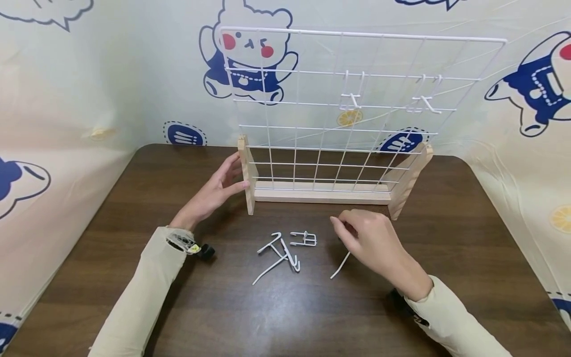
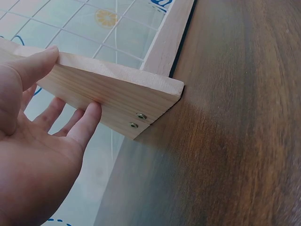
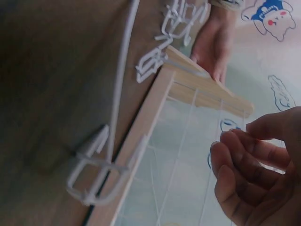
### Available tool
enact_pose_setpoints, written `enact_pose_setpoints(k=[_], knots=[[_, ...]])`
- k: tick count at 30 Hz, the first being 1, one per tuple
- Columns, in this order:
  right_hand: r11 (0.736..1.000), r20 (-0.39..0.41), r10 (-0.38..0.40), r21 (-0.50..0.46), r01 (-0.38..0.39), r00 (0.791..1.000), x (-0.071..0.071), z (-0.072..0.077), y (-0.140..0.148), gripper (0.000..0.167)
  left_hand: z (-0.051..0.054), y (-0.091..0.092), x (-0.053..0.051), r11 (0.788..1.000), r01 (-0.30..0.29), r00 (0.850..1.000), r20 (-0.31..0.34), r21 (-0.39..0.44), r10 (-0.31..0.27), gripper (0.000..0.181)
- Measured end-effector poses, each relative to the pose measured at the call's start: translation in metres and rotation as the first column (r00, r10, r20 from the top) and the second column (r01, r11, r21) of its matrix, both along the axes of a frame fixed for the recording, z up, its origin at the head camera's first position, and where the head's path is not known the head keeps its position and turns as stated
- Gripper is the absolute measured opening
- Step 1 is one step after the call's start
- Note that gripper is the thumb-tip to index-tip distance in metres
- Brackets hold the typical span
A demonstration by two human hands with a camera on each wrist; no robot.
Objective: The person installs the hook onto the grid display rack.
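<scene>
A white wire grid rack [image 1: 330, 130] stands between two wooden side panels. My left hand [image 1: 217, 190] touches the left side panel [image 2: 117, 101], its thumb on the edge and fingertips on the outer face. My right hand [image 1: 372, 243] hovers in front of the rack with loosely curled fingers. Nothing shows between those fingers in the right wrist view. Below it lies a white wire hook [image 3: 96, 176] with a long prong, partly hidden by the hand in the head view. Tangled white hooks [image 1: 285, 257] and a small bracket-like hook [image 1: 308, 239] lie between both hands.
Two white hooks hang on the upper grid, one near the middle [image 1: 352, 96] and one to the right [image 1: 427, 101]. A wooden base bar [image 1: 321, 193] joins the panels. Patterned cloth [image 1: 111, 74] backs the brown table [image 1: 267, 327].
</scene>
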State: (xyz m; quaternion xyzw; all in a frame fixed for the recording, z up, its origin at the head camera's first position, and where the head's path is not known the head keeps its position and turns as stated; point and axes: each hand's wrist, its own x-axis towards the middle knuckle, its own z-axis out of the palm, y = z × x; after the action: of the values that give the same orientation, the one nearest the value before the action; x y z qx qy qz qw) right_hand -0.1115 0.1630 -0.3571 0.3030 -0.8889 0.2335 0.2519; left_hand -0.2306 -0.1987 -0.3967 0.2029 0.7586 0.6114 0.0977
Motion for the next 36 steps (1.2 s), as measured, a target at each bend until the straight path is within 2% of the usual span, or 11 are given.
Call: enact_pose_setpoints(k=[3, 6, 9, 13, 19, 24, 26, 32, 36], knots=[[0.999, 0.051, -0.015, 0.044, 0.013, 0.999, 0.002, -0.008, -0.006, 0.026, 0.0, 0.0, -0.001, 1.0, -0.001, 1.0, 0.003, -0.003, 0.001, 0.076], [0.996, 0.079, -0.023, 0.085, 0.016, 0.997, 0.003, -0.015, -0.018, 0.017, 0.0, -0.001, -0.002, 1.0, 0.0, 1.0, 0.005, 0.005, 0.0, 0.076], [0.993, 0.102, -0.007, 0.114, -0.005, 0.995, 0.003, -0.021, -0.03, 0.011, 0.0, 0.0, -0.002, 1.0, -0.002, 1.0, 0.006, 0.002, 0.002, 0.075], [0.99, 0.133, 0.017, 0.139, -0.036, 0.991, 0.002, -0.028, -0.041, 0.016, 0.001, 0.002, -0.003, 1.0, 0.008, 1.0, -0.002, -0.007, -0.008, 0.077], [0.985, 0.17, 0.043, 0.16, -0.07, 0.985, 0.001, -0.037, -0.042, 0.016, 0.0, 0.004, -0.002, 1.0, 0.013, 1.0, -0.008, -0.002, -0.013, 0.076], [0.977, 0.212, 0.091, 0.172, -0.129, 0.973, 0.001, -0.041, -0.043, 0.01, -0.002, 0.001, 0.0, 1.0, 0.008, 1.0, 0.007, -0.003, -0.008, 0.075], [0.974, 0.211, 0.099, 0.178, -0.137, 0.973, 0.002, -0.041, -0.044, 0.008, -0.002, 0.001, 0.0, 1.0, 0.006, 1.0, 0.008, -0.005, -0.006, 0.076], [0.97, 0.13, 0.062, 0.224, -0.091, 0.989, 0.002, -0.039, -0.041, 0.008, -0.001, 0.001, -0.002, 1.0, 0.009, 1.0, 0.015, -0.004, -0.009, 0.077], [0.969, 0.1, 0.059, 0.235, -0.081, 0.993, 0.003, -0.035, -0.039, 0.007, 0.0, 0.001, -0.003, 1.0, 0.011, 1.0, 0.012, -0.004, -0.011, 0.078]])
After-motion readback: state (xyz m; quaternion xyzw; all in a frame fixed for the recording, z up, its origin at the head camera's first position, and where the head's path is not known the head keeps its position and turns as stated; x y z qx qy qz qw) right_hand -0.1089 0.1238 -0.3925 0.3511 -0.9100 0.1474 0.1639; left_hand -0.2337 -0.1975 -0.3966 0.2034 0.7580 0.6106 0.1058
